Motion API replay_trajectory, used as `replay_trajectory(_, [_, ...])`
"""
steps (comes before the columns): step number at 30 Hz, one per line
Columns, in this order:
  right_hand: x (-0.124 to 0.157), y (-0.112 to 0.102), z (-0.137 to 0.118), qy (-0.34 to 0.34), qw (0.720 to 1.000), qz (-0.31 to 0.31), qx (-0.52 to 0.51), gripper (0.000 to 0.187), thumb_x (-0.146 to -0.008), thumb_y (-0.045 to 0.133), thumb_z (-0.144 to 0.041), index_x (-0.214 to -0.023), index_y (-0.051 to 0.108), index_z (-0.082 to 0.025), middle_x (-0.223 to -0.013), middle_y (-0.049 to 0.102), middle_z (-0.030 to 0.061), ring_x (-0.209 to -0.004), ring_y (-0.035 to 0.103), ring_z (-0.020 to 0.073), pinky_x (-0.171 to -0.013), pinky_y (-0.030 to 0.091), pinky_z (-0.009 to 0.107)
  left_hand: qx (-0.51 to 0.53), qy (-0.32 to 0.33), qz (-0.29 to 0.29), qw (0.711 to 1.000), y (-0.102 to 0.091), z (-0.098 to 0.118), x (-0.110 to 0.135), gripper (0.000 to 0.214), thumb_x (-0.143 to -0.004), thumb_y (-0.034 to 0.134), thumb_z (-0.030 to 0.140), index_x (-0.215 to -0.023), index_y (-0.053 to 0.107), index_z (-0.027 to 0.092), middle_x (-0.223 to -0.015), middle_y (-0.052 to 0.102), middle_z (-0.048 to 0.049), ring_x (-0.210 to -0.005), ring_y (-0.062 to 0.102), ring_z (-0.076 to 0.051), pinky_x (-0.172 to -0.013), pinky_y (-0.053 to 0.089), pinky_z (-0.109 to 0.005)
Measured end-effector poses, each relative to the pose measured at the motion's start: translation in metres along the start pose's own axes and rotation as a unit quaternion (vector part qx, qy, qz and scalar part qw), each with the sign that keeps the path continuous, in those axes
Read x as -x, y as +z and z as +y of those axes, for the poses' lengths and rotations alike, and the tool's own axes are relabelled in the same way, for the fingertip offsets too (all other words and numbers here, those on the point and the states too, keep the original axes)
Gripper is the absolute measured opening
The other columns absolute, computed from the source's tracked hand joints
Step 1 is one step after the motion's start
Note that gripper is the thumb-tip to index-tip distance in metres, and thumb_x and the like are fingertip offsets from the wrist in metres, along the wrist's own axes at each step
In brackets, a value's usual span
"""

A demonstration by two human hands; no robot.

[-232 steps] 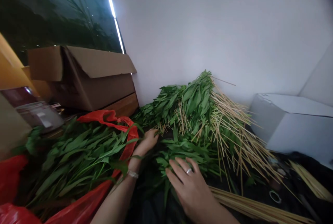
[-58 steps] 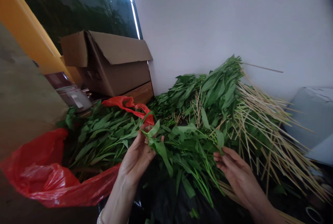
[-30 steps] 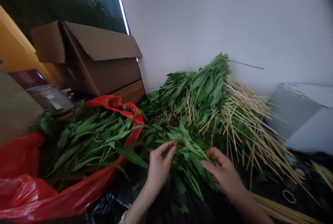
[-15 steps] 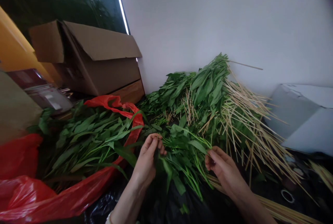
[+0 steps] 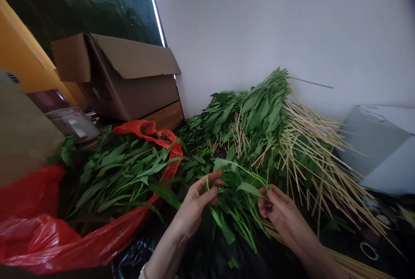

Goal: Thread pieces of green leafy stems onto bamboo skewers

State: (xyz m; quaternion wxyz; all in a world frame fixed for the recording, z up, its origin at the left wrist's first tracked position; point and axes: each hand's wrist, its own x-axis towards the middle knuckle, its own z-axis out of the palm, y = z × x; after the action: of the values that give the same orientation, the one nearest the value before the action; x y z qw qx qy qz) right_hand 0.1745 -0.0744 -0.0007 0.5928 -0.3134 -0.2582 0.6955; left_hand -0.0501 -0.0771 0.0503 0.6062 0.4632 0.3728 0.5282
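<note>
One bunch of green leafy stems, held at both ends.
Grip of left hand pinches a stem, grip of right hand pinches leaves; bunch hangs over counter front edge, likely to align stems.

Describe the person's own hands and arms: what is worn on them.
Both hands are bare, no gloves. Above the left hand the forearm has no sleeve; a pale bracelet sits at the wrist, cut by the picture's bottom edge. The right hand and its forearm show no sleeve, ring or band.
</note>
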Motion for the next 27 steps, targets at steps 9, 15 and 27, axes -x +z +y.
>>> replay_trajectory(9, [0.003,-0.001,-0.015,-0.048,0.999,-0.001,0.011,0.02,-0.063,0.087,-0.034,-0.077,0.075,-0.025,-0.074,0.068,0.0012,-0.062,0.056,0.012,-0.052,0.043,0.022,-0.281,0.155,0.156,0.934,-0.03,0.031,-0.02,0.043,-0.095,0.045,0.035,-0.135,0.051,0.02,-0.074,0.059,-0.0002,-0.061,0.051,-0.012,-0.061,0.042,-0.023])
replay_trajectory(15, [0.006,0.0,-0.019,-0.062,0.996,-0.008,0.062,0.031,-0.063,0.086,-0.041,-0.084,0.078,-0.019,-0.061,0.061,0.0015,-0.059,0.05,0.0109,-0.051,0.04,0.022,-0.612,0.139,0.228,0.744,-0.026,0.041,-0.069,0.048,-0.093,0.044,0.023,-0.141,0.045,0.027,-0.112,0.068,-0.0093,-0.093,0.066,-0.025,-0.077,0.05,-0.034])
replay_trajectory(27, [0.002,0.006,-0.011,-0.038,0.996,-0.043,0.075,0.033,-0.071,0.08,-0.045,-0.09,0.076,-0.018,-0.059,0.06,-0.0003,-0.052,0.049,0.0099,-0.051,0.036,0.023,-0.523,0.291,0.145,0.788,-0.008,0.041,-0.071,0.029,-0.097,0.042,0.021,-0.115,0.065,0.019,-0.115,0.068,-0.0074,-0.108,0.062,-0.019,-0.095,0.048,-0.032])
